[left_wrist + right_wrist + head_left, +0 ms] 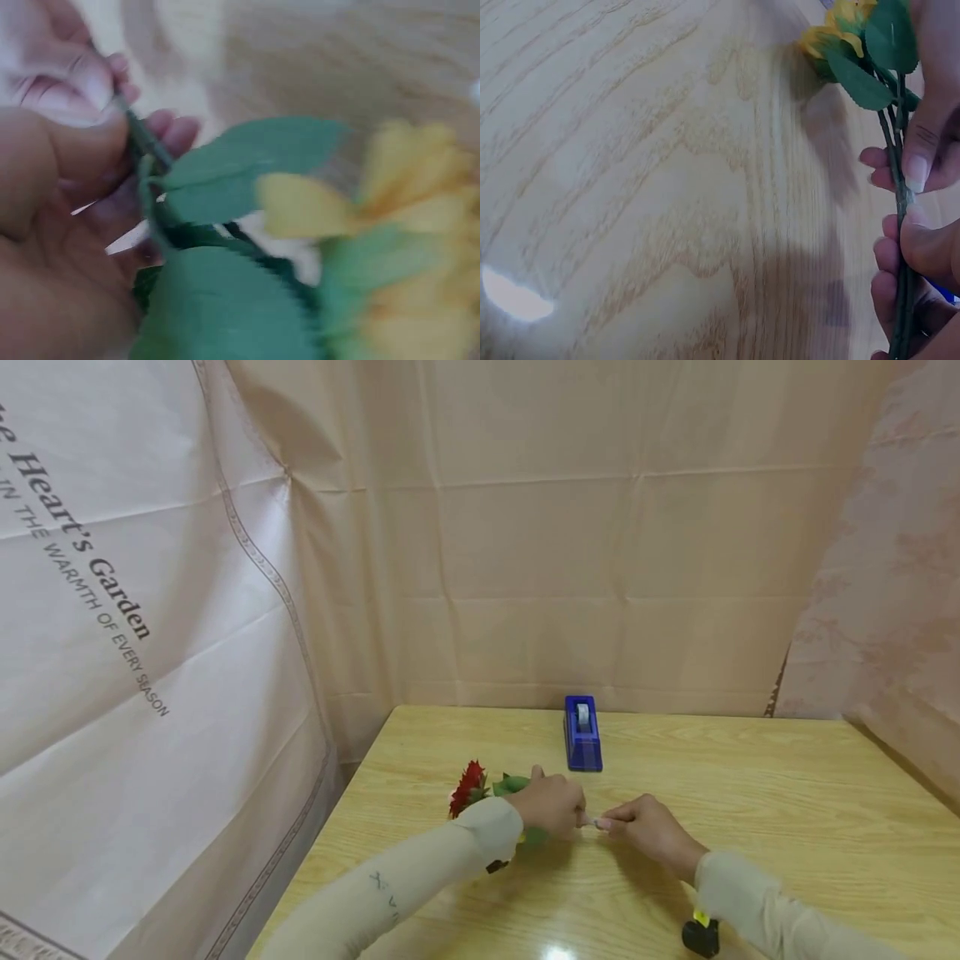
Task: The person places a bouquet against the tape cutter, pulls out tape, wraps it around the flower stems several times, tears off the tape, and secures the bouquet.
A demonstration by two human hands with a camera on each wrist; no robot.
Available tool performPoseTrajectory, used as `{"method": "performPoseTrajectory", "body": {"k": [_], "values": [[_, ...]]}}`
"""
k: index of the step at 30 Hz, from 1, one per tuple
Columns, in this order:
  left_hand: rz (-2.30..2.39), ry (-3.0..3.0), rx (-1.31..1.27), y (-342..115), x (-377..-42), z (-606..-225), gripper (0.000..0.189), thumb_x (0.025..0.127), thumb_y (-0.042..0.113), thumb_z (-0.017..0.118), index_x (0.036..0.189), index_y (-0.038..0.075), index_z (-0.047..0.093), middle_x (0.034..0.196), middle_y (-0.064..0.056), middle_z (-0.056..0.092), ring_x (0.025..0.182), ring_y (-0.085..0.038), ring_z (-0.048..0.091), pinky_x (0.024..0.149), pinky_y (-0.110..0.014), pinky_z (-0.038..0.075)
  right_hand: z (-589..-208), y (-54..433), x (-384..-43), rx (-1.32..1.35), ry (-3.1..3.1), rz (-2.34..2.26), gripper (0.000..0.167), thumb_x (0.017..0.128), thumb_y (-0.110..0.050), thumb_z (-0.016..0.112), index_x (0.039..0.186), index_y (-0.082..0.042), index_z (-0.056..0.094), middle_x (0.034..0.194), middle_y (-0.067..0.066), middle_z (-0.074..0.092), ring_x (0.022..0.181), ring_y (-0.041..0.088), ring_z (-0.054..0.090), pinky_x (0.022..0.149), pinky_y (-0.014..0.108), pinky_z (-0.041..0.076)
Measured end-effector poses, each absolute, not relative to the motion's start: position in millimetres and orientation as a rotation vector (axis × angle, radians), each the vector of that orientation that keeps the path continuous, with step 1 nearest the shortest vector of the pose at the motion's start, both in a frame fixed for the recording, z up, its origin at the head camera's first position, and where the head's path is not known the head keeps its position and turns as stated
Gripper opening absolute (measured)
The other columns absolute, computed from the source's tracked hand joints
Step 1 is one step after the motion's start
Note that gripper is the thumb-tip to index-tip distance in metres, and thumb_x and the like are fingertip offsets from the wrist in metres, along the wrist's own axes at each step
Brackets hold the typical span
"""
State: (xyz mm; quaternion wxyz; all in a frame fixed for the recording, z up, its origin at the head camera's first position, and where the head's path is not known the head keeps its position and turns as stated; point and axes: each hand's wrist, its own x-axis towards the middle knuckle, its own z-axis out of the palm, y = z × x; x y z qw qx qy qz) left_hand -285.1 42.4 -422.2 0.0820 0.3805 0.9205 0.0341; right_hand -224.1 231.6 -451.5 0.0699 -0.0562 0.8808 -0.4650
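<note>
My left hand (553, 802) grips a small bunch of artificial flowers by the green stems (893, 142), just below the leaves (247, 169). A red flower (468, 787) shows left of that hand in the head view, and a yellow flower (420, 225) in the left wrist view. Close beside it, my right hand (652, 831) pinches the lower stems between thumb and fingers. A shiny clear band like tape (909, 196) lies on the stems between the two thumbs. The palms hide part of the stems.
A blue tape dispenser (582, 743) with a roll in it stands beyond the hands, near the back edge of the wooden table (750, 777). Beige cloth (525, 543) hangs behind the table, and a printed cloth (112, 568) hangs at the left.
</note>
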Motion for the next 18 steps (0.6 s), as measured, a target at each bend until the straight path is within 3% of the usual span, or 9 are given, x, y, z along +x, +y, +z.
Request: {"method": "performPoseTrajectory", "body": {"k": [5,11,15,18], "values": [[0.168,2.673,1.038,44.6,-287.8,-414.0,0.024,0.100,0.029,0.068,0.080,0.021,0.080,0.069,0.017,0.069,0.070,-0.005,0.055,0.083,-0.037,0.024,-453.2,229.6,-223.0,-0.179,2.685,-1.405,0.022,0.098,-0.017,0.071,0.109,-0.001,0.079,0.106,0.014,0.076,0.099,0.029,0.069,0.086,0.049,0.056],[0.154,2.787,1.114,40.8,-287.8,-426.7,0.024,0.096,0.030,0.074,0.073,0.024,0.081,0.065,0.021,0.065,0.068,-0.006,0.050,0.079,-0.037,0.022,-454.3,226.8,-224.5,-0.195,2.698,-1.402,0.022,0.097,-0.017,0.072,0.111,-0.001,0.078,0.107,0.011,0.076,0.099,0.026,0.068,0.086,0.046,0.056],[0.086,2.886,1.233,42.2,-284.8,-431.0,0.019,0.094,0.033,0.075,0.078,0.027,0.082,0.071,0.020,0.068,0.071,-0.007,0.046,0.078,-0.036,0.021,-453.4,229.7,-225.1,-0.218,2.720,-1.374,0.023,0.097,-0.016,0.072,0.112,0.000,0.077,0.108,0.011,0.075,0.099,0.025,0.067,0.084,0.044,0.055],[0.020,2.949,1.296,43.5,-281.2,-432.5,0.012,0.093,0.037,0.076,0.085,0.030,0.083,0.079,0.020,0.071,0.074,-0.007,0.045,0.079,-0.035,0.022,-453.3,233.2,-225.4,-0.219,2.670,-1.371,0.025,0.098,-0.017,0.070,0.114,0.001,0.076,0.112,0.012,0.075,0.105,0.030,0.067,0.091,0.051,0.053]]}}
